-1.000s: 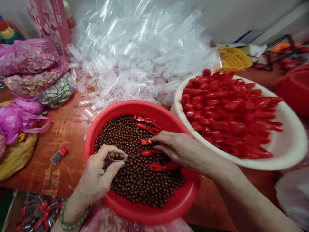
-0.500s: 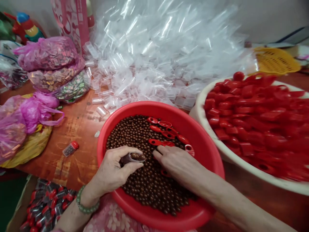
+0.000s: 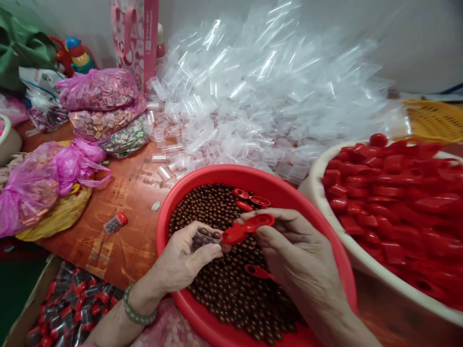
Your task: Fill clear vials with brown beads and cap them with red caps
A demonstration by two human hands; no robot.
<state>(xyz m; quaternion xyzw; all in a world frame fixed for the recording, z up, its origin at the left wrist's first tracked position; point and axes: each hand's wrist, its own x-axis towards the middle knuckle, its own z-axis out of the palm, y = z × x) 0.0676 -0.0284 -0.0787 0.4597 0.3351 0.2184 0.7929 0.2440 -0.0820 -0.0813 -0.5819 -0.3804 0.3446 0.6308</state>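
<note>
My left hand (image 3: pixel 188 258) is closed round a small clear plastic container (image 3: pixel 207 237) filled with brown balls, its mouth facing right. Between the thumb and fingers of my right hand (image 3: pixel 296 255) is a red plastic cap (image 3: pixel 249 227) with a hinged lid; its left end is at the container's mouth. Both hands are over a red basin (image 3: pixel 231 169) of round brown candy balls (image 3: pixel 231 294). Several more red caps (image 3: pixel 258 271) lie on the balls. I cannot tell whether the cap is seated on the container.
A white tub (image 3: pixel 307 185) heaped with red caps stands right. Clear containers (image 3: pixel 231 111) are piled behind the basin. At left are pink bags (image 3: pixel 97 91) of small pieces, one filled container (image 3: pixel 115 222) on the table (image 3: pixel 119 193), and a box of capped containers (image 3: pixel 75 303) below.
My right hand has lifted a red cap from the basin and brought it to the mouth of the container in my left hand. The view has shifted left.
</note>
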